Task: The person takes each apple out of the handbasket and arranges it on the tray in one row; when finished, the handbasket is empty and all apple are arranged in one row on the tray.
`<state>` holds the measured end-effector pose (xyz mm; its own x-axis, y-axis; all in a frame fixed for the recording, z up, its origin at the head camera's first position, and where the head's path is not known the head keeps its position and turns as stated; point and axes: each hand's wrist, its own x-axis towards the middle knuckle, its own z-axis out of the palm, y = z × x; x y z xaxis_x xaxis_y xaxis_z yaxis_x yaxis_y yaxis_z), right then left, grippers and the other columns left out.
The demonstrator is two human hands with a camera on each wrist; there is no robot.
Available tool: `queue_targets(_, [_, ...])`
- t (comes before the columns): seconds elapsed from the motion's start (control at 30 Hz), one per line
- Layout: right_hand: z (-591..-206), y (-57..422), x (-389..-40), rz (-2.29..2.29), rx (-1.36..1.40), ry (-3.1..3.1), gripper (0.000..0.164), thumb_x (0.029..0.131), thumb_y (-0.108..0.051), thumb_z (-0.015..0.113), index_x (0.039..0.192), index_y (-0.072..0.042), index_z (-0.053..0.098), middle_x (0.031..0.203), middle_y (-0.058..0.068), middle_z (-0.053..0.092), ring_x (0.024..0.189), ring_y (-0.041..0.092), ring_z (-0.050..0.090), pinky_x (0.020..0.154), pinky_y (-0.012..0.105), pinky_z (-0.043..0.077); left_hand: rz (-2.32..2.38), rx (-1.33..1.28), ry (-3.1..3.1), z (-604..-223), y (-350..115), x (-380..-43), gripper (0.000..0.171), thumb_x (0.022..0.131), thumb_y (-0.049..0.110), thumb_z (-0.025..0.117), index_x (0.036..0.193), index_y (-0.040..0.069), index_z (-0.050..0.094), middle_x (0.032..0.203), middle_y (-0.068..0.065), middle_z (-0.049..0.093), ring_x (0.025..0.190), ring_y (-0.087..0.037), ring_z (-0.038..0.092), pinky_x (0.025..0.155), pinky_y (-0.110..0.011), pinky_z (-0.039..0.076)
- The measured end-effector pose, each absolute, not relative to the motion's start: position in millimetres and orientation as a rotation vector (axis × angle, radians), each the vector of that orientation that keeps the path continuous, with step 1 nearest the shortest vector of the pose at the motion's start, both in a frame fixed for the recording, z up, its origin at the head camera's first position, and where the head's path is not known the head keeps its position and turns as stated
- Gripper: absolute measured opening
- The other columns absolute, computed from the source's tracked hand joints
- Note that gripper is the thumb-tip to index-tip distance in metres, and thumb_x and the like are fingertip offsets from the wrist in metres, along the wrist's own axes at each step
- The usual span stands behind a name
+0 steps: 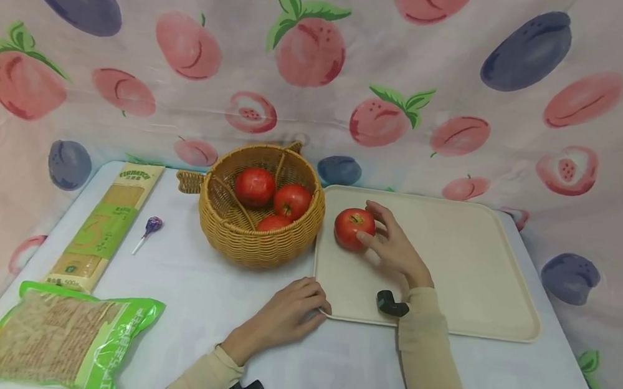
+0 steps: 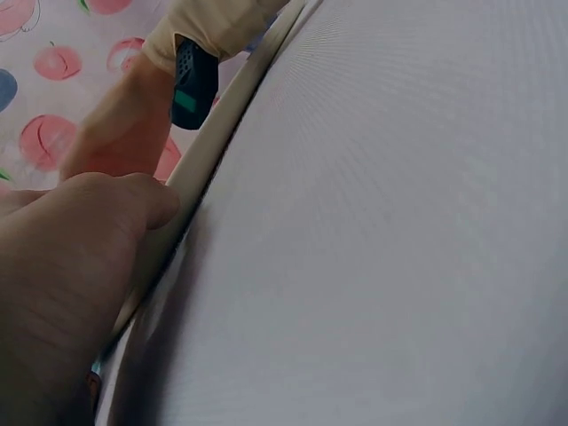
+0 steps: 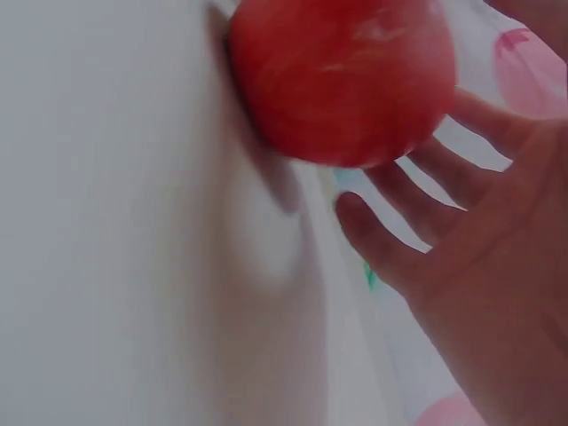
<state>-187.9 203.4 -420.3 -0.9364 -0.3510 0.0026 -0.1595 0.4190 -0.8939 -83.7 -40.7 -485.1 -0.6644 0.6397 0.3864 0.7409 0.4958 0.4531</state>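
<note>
In the head view a red apple (image 1: pixel 351 228) stands on the left part of a cream tray (image 1: pixel 479 267). My right hand (image 1: pixel 397 243) reaches around its right side, thumb overlapping the front and forefinger behind. The right wrist view shows that apple (image 3: pixel 342 80) close up, with the fingers of my right hand (image 3: pixel 479 222) spread and loosely bent beside it and a gap before the palm. My left hand (image 1: pixel 291 311) holds the tray's near left corner with curled fingers. Its thumb lies along the tray rim (image 2: pixel 209 146) in the left wrist view.
A fish-shaped wicker basket (image 1: pixel 255 248) with several red apples stands left of the tray. Farther left lie a lollipop (image 1: pixel 153 225), a pack of noodles (image 1: pixel 102 224) and a green-edged bag (image 1: pixel 50 338). A fruit-patterned cloth (image 1: pixel 319 114) hangs behind the table.
</note>
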Motion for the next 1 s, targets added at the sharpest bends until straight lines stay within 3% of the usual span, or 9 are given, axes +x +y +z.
queue_targets(0.27, [-398.3, 194.5, -184.7, -1.71, -0.64, 2.599, 0.049, 0.091, -0.007, 0.059, 0.137, -0.003, 0.042, 0.138, 0.019, 0.046, 0.132, 0.034, 0.039, 0.11, 0.057, 0.029, -0.937, -1.2, -2.545, -488.1, -42.9, -84.1, 0.008, 0.088, 0.021, 0.064, 0.096, 0.024, 0.067, 0.094, 0.013, 0.057, 0.1, -0.004, 0.051, 0.093, -0.024, 0.043])
queue_targets(0.5, [-390.4, 188.4, -185.1, -1.778, -0.752, 2.64, 0.043, 0.089, 0.003, 0.058, 0.13, 0.006, 0.046, 0.132, 0.023, 0.05, 0.126, 0.036, 0.044, 0.107, 0.059, 0.031, -0.955, -1.21, -2.544, -487.5, -42.0, -85.7, 0.009, 0.088, 0.02, 0.064, 0.095, 0.024, 0.067, 0.094, 0.014, 0.057, 0.102, -0.004, 0.05, 0.095, -0.024, 0.042])
queue_targets(1.0, [-364.7, 169.3, -189.3, -1.564, -1.025, 2.69, 0.037, 0.087, -0.002, 0.063, 0.123, -0.001, 0.055, 0.124, 0.015, 0.055, 0.119, 0.024, 0.049, 0.103, 0.051, 0.04, -0.961, -1.206, -2.56, -485.3, -41.2, -85.1, 0.007, 0.089, 0.02, 0.064, 0.095, 0.024, 0.067, 0.093, 0.013, 0.057, 0.101, -0.005, 0.05, 0.096, -0.025, 0.041])
